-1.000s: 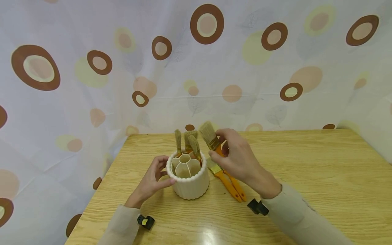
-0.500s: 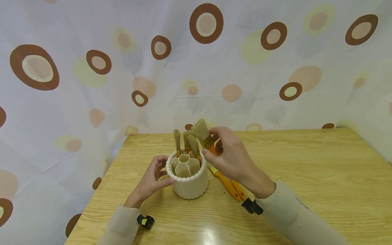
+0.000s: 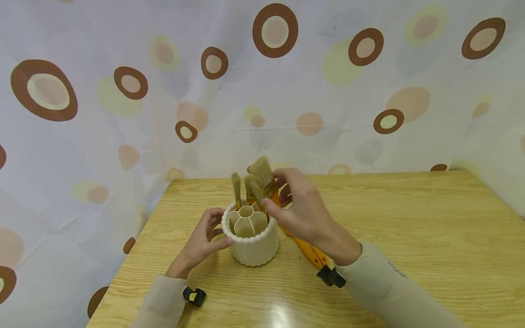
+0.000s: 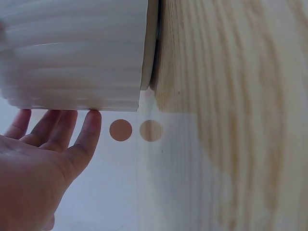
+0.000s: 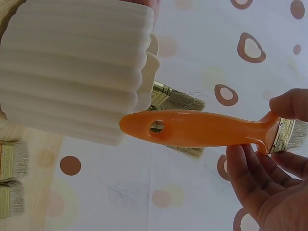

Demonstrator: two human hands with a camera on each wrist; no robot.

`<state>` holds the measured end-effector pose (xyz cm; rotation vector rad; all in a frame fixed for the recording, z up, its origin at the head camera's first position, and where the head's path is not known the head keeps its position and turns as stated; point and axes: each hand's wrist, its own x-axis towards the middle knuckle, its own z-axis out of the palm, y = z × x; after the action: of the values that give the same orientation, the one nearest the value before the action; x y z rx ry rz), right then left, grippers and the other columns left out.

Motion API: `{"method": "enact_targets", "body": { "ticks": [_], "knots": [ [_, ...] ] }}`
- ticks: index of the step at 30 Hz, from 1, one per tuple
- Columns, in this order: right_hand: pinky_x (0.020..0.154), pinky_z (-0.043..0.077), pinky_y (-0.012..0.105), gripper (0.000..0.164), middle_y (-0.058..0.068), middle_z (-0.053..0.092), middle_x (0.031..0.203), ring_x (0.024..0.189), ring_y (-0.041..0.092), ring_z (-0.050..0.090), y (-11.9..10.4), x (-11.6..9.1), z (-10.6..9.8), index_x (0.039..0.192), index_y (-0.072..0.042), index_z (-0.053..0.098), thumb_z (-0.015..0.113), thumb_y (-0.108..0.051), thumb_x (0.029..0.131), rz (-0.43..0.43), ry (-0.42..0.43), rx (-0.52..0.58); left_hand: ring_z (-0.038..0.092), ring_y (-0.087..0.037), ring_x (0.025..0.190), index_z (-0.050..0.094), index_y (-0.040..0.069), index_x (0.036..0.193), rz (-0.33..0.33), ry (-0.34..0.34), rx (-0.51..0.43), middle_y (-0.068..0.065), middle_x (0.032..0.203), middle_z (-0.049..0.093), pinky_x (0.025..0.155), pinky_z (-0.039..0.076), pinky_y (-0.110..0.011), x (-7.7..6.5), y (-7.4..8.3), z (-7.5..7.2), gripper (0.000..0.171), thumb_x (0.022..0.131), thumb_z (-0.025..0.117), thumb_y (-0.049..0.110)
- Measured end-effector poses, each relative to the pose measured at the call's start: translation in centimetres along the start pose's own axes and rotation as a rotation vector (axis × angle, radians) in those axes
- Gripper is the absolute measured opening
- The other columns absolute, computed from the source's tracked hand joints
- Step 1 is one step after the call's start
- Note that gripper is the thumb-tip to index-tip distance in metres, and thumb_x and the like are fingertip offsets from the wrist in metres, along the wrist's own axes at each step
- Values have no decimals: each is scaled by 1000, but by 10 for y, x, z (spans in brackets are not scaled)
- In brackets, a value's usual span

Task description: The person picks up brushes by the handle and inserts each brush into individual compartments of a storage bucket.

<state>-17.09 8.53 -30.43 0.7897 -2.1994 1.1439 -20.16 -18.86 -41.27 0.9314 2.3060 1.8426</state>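
A cream, ribbed brush holder [image 3: 254, 249] with a petal-like divider stands upright on the table. My left hand [image 3: 203, 239] steadies its left side, thumb by the front rim and fingertips against the wall [image 4: 72, 86]. Several brushes [image 3: 237, 187] stand in it with bristles up. My right hand [image 3: 302, 207] pinches a wide paintbrush [image 3: 262, 170] near its metal band, bristles up, at the holder's back right. In the right wrist view its orange handle [image 5: 192, 128] points toward the holder's rim; the end looks to be still outside the compartments.
More orange-handled brushes [image 3: 309, 253] lie on the wooden table [image 3: 410, 237] right of the holder, partly hidden under my right hand and wrist. Behind the table hangs a curtain [image 3: 229, 100] printed with circles.
My right hand has carried the wide paintbrush leftward, closer over the holder, and its bristles now overlap the standing brushes in the head view. My left hand has stayed on the holder.
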Motion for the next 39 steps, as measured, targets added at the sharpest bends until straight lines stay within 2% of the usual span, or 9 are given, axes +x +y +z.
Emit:
{"method": "enact_targets", "body": {
  "ticks": [28,39],
  "knots": [
    [64,54,25,45,5,57,99,71,11,58,-11,8,12,120,-2,53,75,-12,81,-38,74,134,41,-33,125,33,0,134,-6,-7,-1,-17,133,46,98,35,-57,0,0,-1,62,85,70,6],
    [65,54,26,43,5,58,98,72,10,58,-10,7,20,117,-2,53,75,-10,81,-31,63,162,42,-33,125,33,0,134,-2,-10,0,-17,133,46,99,36,-57,0,-1,-1,61,85,70,4]
  ]
}}
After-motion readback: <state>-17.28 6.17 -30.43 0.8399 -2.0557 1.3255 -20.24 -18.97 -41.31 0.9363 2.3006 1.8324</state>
